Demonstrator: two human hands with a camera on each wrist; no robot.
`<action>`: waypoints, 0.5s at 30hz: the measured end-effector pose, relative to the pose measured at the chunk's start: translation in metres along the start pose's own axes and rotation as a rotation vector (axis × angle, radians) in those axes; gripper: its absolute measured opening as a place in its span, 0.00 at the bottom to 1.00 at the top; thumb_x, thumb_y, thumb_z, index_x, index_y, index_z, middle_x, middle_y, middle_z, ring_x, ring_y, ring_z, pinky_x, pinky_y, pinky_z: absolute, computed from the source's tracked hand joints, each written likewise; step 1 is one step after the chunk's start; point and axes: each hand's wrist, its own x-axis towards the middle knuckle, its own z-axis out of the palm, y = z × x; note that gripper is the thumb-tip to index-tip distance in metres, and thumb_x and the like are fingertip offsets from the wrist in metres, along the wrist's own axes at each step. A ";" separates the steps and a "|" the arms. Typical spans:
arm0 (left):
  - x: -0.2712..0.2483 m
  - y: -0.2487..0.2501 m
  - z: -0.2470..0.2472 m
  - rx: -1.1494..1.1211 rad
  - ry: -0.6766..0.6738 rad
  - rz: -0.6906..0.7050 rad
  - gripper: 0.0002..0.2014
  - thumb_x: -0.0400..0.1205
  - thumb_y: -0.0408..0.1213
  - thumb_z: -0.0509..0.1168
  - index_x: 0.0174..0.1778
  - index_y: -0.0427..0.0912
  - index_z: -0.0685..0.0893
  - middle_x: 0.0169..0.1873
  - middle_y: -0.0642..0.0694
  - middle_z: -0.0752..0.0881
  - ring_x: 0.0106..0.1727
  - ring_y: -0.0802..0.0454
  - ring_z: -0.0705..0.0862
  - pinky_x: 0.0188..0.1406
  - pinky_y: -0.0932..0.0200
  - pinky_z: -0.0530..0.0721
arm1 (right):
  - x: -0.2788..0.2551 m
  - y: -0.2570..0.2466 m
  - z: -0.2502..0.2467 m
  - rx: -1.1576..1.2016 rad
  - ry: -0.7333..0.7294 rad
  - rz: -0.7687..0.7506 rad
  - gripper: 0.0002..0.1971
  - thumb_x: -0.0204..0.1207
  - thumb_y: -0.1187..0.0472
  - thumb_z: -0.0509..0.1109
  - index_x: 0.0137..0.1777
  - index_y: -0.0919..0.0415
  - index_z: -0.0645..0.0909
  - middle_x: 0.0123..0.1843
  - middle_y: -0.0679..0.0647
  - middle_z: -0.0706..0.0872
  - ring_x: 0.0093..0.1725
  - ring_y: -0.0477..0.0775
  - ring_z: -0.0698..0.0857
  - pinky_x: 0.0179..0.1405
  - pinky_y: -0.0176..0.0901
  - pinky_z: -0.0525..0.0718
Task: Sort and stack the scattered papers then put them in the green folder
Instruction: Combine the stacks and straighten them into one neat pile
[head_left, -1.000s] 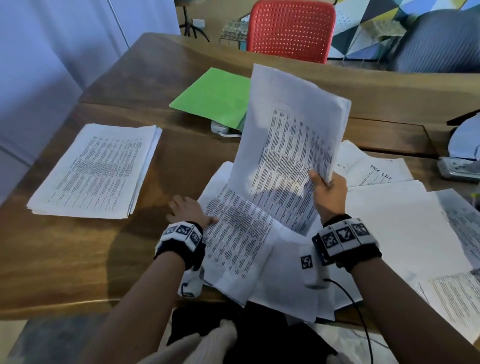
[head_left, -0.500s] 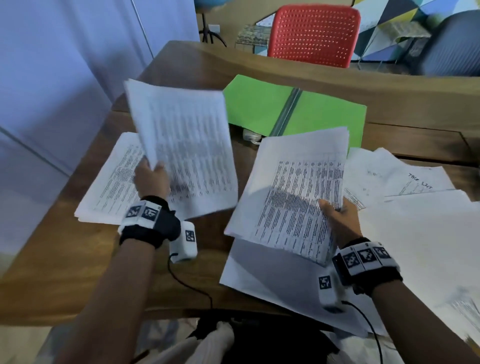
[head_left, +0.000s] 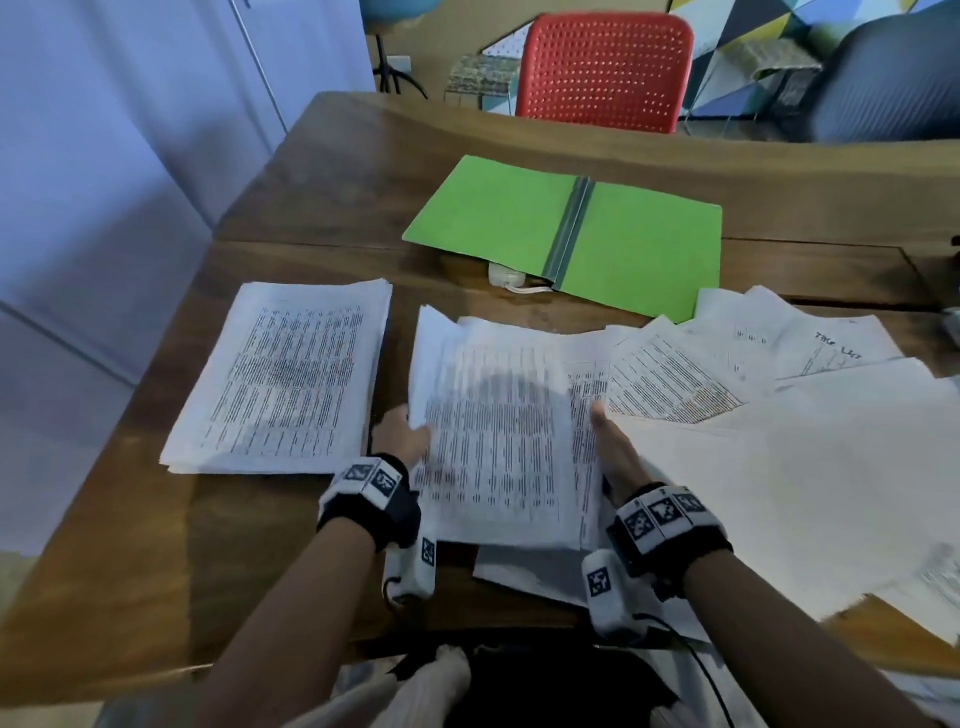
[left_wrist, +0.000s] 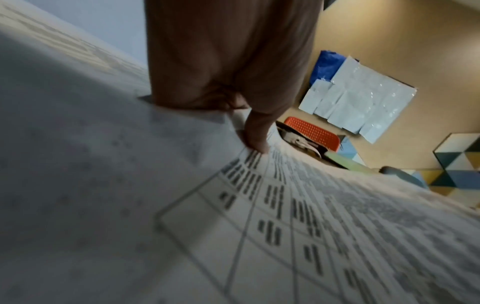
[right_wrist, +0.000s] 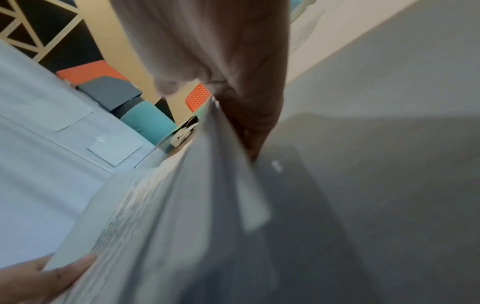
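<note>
The green folder (head_left: 639, 244) lies open at the back of the wooden table (head_left: 291, 566). A neat stack of printed papers (head_left: 280, 379) lies at the left. In front of me both hands hold a blurred bundle of printed sheets (head_left: 498, 441) just above the scattered papers (head_left: 779, 457). My left hand (head_left: 410, 436) pinches the bundle's left edge, its thumb (left_wrist: 255, 135) on top of the printed sheet (left_wrist: 324, 226). My right hand (head_left: 605, 441) grips the right edge, its fingers (right_wrist: 249, 127) behind the sheets (right_wrist: 161, 216). Many loose pages fan out to the right.
A white plug with a cord (head_left: 511, 278) pokes out from under the folder's near edge. A red chair (head_left: 602, 67) stands behind the table and a grey chair (head_left: 883, 83) at the back right. The table's near edge (head_left: 156, 670) runs below my forearms.
The left hand's sheets now lie on the left stack. That hand has come back to the right and taken hold of the bundle that the right hand held.
</note>
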 end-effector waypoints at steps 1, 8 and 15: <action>-0.002 -0.004 0.005 0.010 -0.028 0.012 0.17 0.82 0.35 0.63 0.66 0.32 0.79 0.63 0.36 0.84 0.64 0.38 0.82 0.63 0.54 0.78 | 0.000 0.002 0.004 -0.068 -0.038 0.026 0.54 0.60 0.24 0.63 0.78 0.63 0.61 0.80 0.61 0.65 0.79 0.60 0.65 0.78 0.62 0.64; 0.006 0.001 -0.009 -0.151 0.023 0.035 0.28 0.78 0.44 0.69 0.68 0.30 0.72 0.64 0.33 0.79 0.66 0.38 0.79 0.60 0.52 0.78 | -0.033 -0.050 0.014 -0.237 -0.084 -0.112 0.09 0.81 0.68 0.58 0.53 0.74 0.77 0.46 0.66 0.81 0.48 0.61 0.80 0.60 0.54 0.78; -0.013 0.083 -0.086 -0.750 0.099 0.457 0.14 0.84 0.28 0.59 0.63 0.25 0.76 0.44 0.45 0.84 0.40 0.60 0.83 0.38 0.63 0.82 | -0.060 -0.133 0.017 -0.125 0.239 -0.645 0.05 0.75 0.61 0.71 0.41 0.62 0.83 0.41 0.69 0.88 0.42 0.67 0.87 0.44 0.59 0.86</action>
